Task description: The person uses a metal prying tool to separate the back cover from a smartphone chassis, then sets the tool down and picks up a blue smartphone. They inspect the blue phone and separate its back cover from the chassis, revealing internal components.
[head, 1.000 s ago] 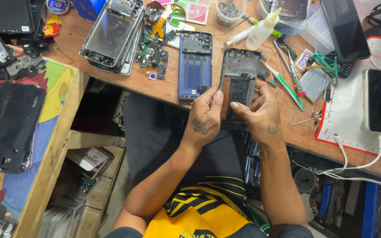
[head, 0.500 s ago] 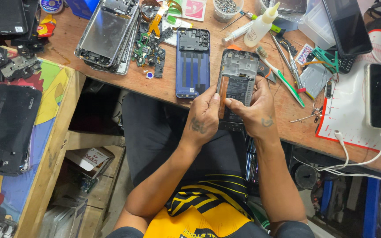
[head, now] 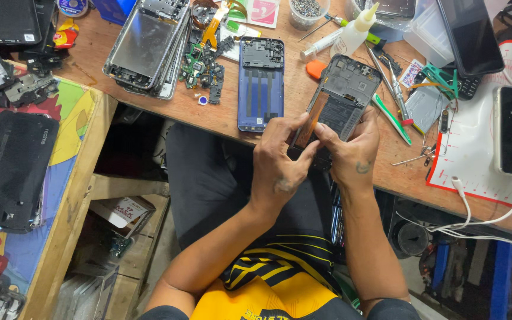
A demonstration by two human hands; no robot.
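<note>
A: Nearest us, what do we have in our hands?

B: Our left hand [head: 277, 163] and right hand [head: 351, 155] both close on the opened phone [head: 338, 104], which lies at the near edge of the wooden bench [head: 303, 95]. The left fingers pinch its lower left edge; the right fingers press on its lower end beside them.

A: How far along do we judge it?

B: The back is already off, and we see the dark battery and the boards inside. The blue back cover [head: 261, 83] lies just to the left, inner side up, apart from the phone. So opening looks done; whatever we work at near the bottom end is in progress, and closing it up remains.

A: And further out?

B: To the right lies a green-handled tool [head: 391, 111] near the phone, then tweezers [head: 399, 98]. Beyond the cover sits a heap of small circuit boards [head: 204, 66], and left of that a stack of phone frames [head: 149, 44]. At the far edge stands a small glue bottle [head: 355, 32].
</note>
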